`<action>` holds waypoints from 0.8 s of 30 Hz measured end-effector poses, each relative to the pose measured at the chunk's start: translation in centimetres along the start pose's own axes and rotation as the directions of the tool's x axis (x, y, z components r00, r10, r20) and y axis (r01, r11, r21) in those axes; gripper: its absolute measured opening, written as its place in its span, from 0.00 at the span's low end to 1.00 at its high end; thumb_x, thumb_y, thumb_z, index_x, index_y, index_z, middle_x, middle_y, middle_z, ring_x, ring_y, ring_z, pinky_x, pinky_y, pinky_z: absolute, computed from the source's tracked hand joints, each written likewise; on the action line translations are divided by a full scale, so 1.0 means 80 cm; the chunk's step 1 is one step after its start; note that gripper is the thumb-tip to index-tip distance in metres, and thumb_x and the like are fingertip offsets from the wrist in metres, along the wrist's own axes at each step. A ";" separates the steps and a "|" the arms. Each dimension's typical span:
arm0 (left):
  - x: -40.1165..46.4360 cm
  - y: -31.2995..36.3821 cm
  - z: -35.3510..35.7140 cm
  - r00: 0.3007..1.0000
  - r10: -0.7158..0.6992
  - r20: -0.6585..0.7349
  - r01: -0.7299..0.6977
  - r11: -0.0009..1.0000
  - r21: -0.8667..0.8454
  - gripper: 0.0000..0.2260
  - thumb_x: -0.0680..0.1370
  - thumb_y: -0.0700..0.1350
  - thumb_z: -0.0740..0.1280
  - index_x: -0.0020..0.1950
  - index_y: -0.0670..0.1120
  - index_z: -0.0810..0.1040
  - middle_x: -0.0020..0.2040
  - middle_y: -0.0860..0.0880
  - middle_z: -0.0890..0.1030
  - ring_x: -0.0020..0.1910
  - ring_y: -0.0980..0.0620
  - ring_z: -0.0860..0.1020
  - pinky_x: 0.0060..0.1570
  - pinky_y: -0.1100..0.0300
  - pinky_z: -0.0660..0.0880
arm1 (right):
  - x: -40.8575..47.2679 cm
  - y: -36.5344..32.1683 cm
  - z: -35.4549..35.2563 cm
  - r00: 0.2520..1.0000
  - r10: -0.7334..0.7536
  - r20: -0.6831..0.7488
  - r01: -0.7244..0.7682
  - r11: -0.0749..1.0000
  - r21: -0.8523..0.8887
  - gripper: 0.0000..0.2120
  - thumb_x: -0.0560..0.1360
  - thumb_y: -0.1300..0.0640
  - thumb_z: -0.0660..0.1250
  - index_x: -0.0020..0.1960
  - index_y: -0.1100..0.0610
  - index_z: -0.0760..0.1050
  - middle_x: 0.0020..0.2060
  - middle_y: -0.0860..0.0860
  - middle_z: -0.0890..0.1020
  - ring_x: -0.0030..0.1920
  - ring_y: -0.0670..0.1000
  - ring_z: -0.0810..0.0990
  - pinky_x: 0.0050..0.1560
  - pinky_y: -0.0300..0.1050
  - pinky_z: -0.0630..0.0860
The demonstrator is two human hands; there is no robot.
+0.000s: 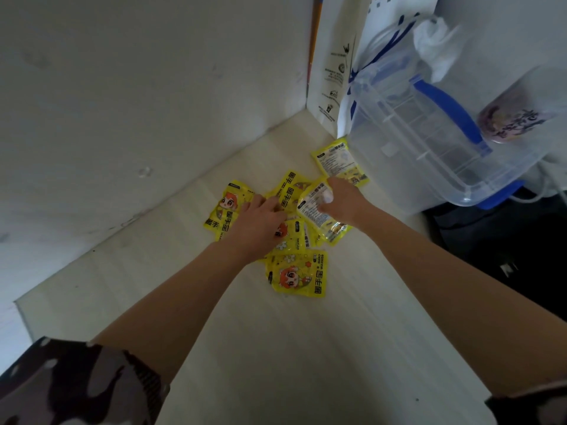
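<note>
At a corner counter [306,348], the right grip [340,200] pinches one yellow packet [313,207] just above the scattered pile [296,271]. The left grip [260,222] appears to press flat on it. Slick wrappers could slide apart, or the pinched packet slip free.

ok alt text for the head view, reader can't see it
A person's left hand rests on a pile of yellow hand warmer packets on a pale tabletop while the right hand has one packet in its grip. A clear blue-handled storage box stands at right.
</note>
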State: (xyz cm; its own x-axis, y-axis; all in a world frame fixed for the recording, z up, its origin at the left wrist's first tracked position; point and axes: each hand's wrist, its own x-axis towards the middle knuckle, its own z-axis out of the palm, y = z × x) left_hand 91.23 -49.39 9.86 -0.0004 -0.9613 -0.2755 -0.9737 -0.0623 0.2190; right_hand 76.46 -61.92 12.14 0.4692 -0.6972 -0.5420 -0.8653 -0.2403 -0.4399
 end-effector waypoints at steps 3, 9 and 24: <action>-0.005 -0.002 0.001 1.000 0.013 -0.011 -0.014 0.999 -0.051 0.14 0.76 0.48 0.68 0.60 0.43 0.76 0.60 0.46 0.71 0.59 0.45 0.70 0.60 0.48 0.69 | -0.003 0.002 0.002 1.000 0.002 -0.001 -0.002 1.000 0.003 0.33 0.78 0.58 0.65 0.76 0.62 0.52 0.75 0.59 0.60 0.75 0.57 0.59 0.70 0.46 0.59; -0.014 -0.008 -0.005 0.999 -0.043 0.024 0.048 0.968 -0.248 0.12 0.74 0.43 0.70 0.56 0.43 0.75 0.54 0.47 0.72 0.48 0.47 0.76 0.47 0.51 0.75 | -0.008 0.009 0.001 0.999 -0.014 0.036 0.012 0.997 0.070 0.37 0.76 0.55 0.68 0.77 0.61 0.51 0.77 0.57 0.55 0.76 0.55 0.55 0.73 0.46 0.55; -0.071 -0.064 -0.038 0.965 -0.146 0.216 0.183 0.969 -0.167 0.19 0.71 0.45 0.72 0.62 0.47 0.77 0.55 0.46 0.79 0.55 0.47 0.76 0.50 0.57 0.70 | -0.065 0.012 -0.010 0.996 -0.053 0.075 0.055 0.998 -0.030 0.33 0.78 0.50 0.65 0.77 0.59 0.54 0.76 0.56 0.60 0.74 0.55 0.60 0.68 0.45 0.61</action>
State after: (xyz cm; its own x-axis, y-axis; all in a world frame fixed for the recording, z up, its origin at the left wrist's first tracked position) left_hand 96.92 -44.41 13.17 0.0920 -0.8608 -0.5005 -0.9053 -0.2816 0.3179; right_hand 73.04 -59.07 15.07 0.5263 -0.6312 -0.5697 -0.8428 -0.2986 -0.4478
